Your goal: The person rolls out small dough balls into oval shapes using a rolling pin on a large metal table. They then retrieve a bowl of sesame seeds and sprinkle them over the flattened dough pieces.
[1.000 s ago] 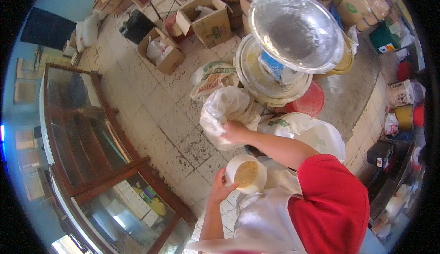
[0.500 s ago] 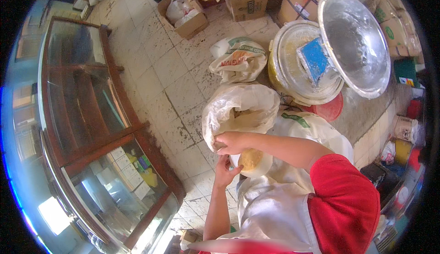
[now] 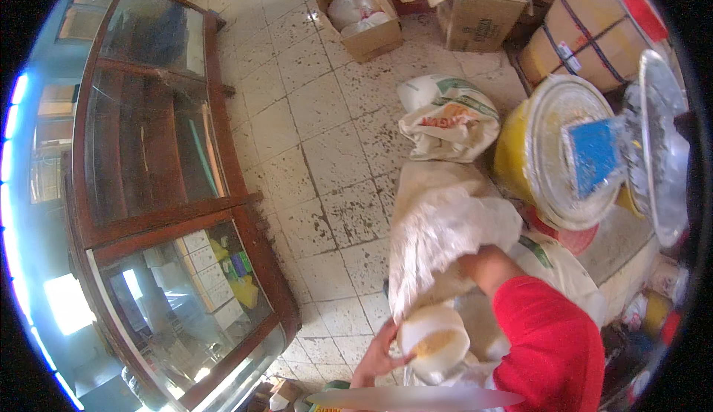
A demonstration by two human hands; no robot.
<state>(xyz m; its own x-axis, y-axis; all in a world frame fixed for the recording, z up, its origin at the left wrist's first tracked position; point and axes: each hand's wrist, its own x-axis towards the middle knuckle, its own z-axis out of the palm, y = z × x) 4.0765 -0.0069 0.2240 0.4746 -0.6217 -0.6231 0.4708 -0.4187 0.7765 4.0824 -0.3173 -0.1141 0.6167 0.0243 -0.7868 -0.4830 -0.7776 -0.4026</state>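
We have the white tub (image 3: 425, 321) low in the view, just below the pale sack (image 3: 453, 211), tan powder (image 3: 434, 345) inside. Left hand (image 3: 380, 358) grips the tub's left side, fingers curled around it, thumb near the rim. Right hand (image 3: 486, 267), red sleeve (image 3: 549, 338), reaches past the sack's edge; fingers hidden, so we can't tell how far open they are or what they hold. Behind: a crumpled bag (image 3: 449, 126) with green and orange-red print. Another sack (image 3: 568, 271), right of the right hand, shows a green mark. Yellow bucket (image 3: 523, 141) has a blue piece (image 3: 593, 158) on its lid; metal bowl (image 3: 659, 152) beside it. Farther back, we note a cardboard box (image 3: 486, 22) with dark print and a strapped carton (image 3: 587, 22) with a small white label (image 3: 570, 56).
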